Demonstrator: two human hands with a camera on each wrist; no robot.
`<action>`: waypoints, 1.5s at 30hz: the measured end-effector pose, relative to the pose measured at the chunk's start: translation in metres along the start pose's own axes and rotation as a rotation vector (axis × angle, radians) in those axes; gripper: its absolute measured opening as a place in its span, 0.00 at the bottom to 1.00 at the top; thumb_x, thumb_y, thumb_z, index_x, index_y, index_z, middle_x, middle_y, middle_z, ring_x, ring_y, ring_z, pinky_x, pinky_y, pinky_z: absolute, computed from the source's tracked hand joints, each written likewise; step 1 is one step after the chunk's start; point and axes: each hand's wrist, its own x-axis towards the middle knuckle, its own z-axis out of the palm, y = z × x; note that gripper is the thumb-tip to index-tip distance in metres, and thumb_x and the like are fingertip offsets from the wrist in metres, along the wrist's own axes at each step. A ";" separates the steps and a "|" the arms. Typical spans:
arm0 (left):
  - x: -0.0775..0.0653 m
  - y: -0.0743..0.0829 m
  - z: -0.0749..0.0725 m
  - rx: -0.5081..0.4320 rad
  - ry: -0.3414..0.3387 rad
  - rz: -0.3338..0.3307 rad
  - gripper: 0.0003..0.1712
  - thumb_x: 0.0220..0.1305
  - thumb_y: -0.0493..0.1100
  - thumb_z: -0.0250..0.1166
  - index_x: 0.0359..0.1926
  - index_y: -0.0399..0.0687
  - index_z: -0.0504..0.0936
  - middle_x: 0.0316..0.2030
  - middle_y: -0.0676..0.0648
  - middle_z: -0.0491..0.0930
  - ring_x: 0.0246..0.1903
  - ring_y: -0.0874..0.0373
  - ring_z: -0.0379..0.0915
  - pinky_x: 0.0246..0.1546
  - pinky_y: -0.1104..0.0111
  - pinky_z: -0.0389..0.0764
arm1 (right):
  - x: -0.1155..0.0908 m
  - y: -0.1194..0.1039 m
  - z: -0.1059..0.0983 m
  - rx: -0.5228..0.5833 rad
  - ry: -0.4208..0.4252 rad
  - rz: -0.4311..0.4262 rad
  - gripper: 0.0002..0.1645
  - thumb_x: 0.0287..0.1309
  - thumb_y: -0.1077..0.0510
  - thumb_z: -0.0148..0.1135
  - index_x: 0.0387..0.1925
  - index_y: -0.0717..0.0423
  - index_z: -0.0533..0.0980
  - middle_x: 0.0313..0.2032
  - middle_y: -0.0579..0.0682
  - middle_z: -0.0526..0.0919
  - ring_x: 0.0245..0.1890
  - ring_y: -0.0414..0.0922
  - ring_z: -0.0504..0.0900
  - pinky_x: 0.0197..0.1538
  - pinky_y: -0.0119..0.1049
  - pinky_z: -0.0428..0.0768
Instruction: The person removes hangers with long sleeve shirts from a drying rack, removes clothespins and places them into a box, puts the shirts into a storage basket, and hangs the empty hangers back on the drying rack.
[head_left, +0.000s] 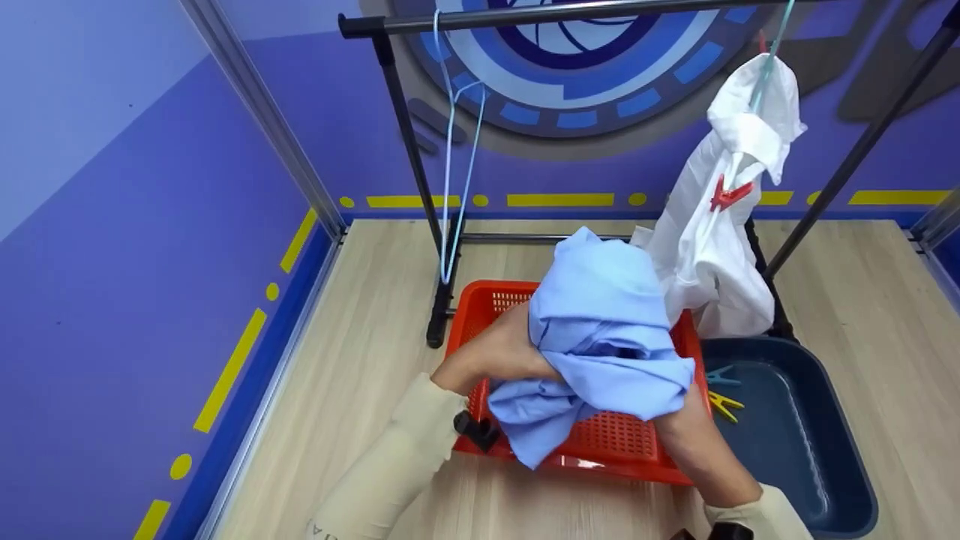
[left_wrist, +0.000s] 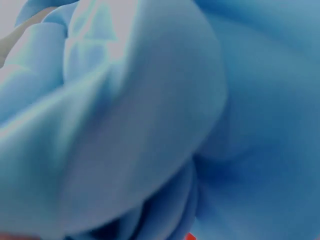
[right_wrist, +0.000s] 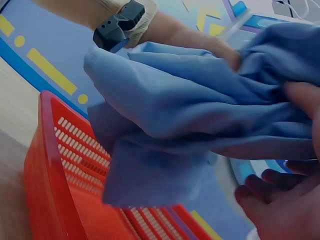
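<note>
A crumpled light blue cloth garment (head_left: 607, 300) is held up by both hands over the red basket (head_left: 600, 469); its exact kind is hidden by the folds. The left hand (head_left: 510, 349) grips it from the left, with the fingers buried in the fabric. On the other side, the right hand (head_left: 686, 420) holds the bunched cloth. In the right wrist view, that hand's thumb lies against the fabric and its fingers (right_wrist: 270, 192) show just below. Blue folds (left_wrist: 140, 115) fill the left wrist view and hide the left hand's fingers. One corner of cloth hangs toward the basket.
Behind the basket stands a black metal rack (head_left: 405, 127). A light blue hanger (head_left: 448, 180) hangs on its left, and a white garment (head_left: 720, 247) with a red clothespin (head_left: 729, 195) on its right. A dark basin (head_left: 795, 450) holds yellow (head_left: 724, 405) and teal (head_left: 721, 376) clothespins.
</note>
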 end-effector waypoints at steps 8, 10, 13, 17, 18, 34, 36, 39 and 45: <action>0.013 -0.006 -0.013 0.259 -0.154 -0.067 0.40 0.39 0.61 0.75 0.54 0.64 0.67 0.46 0.58 0.74 0.48 0.62 0.71 0.54 0.63 0.75 | -0.010 0.007 -0.025 0.100 -0.248 -0.152 0.56 0.53 0.70 0.64 0.75 0.43 0.45 0.75 0.53 0.50 0.66 0.26 0.63 0.61 0.18 0.67; 0.018 -0.008 -0.011 0.341 -0.192 -0.075 0.41 0.39 0.61 0.75 0.55 0.65 0.66 0.46 0.57 0.74 0.47 0.62 0.71 0.54 0.62 0.75 | -0.013 0.009 -0.029 0.058 -0.249 -0.126 0.54 0.55 0.67 0.64 0.75 0.42 0.46 0.75 0.53 0.50 0.65 0.24 0.63 0.61 0.18 0.66; 0.025 -0.014 -0.004 0.462 -0.232 -0.089 0.42 0.40 0.60 0.75 0.56 0.64 0.65 0.45 0.57 0.74 0.45 0.61 0.71 0.54 0.62 0.76 | -0.014 0.012 -0.034 0.031 -0.252 -0.083 0.49 0.59 0.65 0.62 0.74 0.41 0.48 0.75 0.51 0.51 0.64 0.22 0.64 0.61 0.19 0.66; 0.035 -0.021 0.006 0.557 -0.257 -0.100 0.40 0.40 0.61 0.75 0.55 0.63 0.66 0.42 0.56 0.75 0.42 0.59 0.73 0.50 0.63 0.78 | -0.016 0.019 -0.039 -0.005 -0.241 -0.024 0.44 0.63 0.61 0.60 0.74 0.44 0.50 0.74 0.52 0.53 0.65 0.24 0.64 0.59 0.18 0.67; 0.037 -0.022 0.008 0.574 -0.259 -0.098 0.40 0.40 0.61 0.75 0.54 0.62 0.67 0.41 0.56 0.75 0.41 0.59 0.73 0.49 0.64 0.78 | -0.016 0.021 -0.040 -0.008 -0.239 -0.007 0.43 0.63 0.60 0.59 0.74 0.45 0.50 0.74 0.52 0.53 0.67 0.28 0.64 0.59 0.18 0.68; 0.065 -0.047 0.048 0.838 -0.369 -0.190 0.50 0.38 0.62 0.77 0.61 0.56 0.65 0.48 0.51 0.80 0.43 0.59 0.76 0.50 0.64 0.78 | -0.019 0.032 -0.050 -0.059 -0.174 0.143 0.40 0.66 0.47 0.56 0.73 0.48 0.51 0.74 0.51 0.55 0.70 0.38 0.62 0.58 0.21 0.72; 0.068 -0.050 0.052 0.826 -0.386 -0.216 0.49 0.37 0.63 0.77 0.60 0.57 0.65 0.49 0.52 0.79 0.44 0.59 0.76 0.50 0.63 0.78 | -0.019 0.032 -0.051 -0.066 -0.171 0.157 0.40 0.66 0.46 0.56 0.73 0.47 0.51 0.74 0.51 0.55 0.72 0.43 0.60 0.59 0.24 0.72; 0.071 -0.053 0.056 0.828 -0.400 -0.250 0.50 0.36 0.64 0.78 0.60 0.58 0.66 0.51 0.52 0.79 0.47 0.59 0.76 0.52 0.62 0.77 | -0.018 0.032 -0.052 -0.072 -0.167 0.179 0.41 0.66 0.44 0.55 0.73 0.47 0.51 0.74 0.50 0.55 0.73 0.48 0.58 0.63 0.31 0.69; 0.076 -0.060 0.059 0.909 -0.369 -0.304 0.55 0.35 0.66 0.78 0.64 0.58 0.64 0.54 0.52 0.79 0.52 0.58 0.76 0.55 0.60 0.75 | -0.018 0.033 -0.053 -0.058 -0.160 0.224 0.42 0.65 0.40 0.55 0.74 0.46 0.50 0.75 0.49 0.54 0.74 0.50 0.56 0.67 0.45 0.63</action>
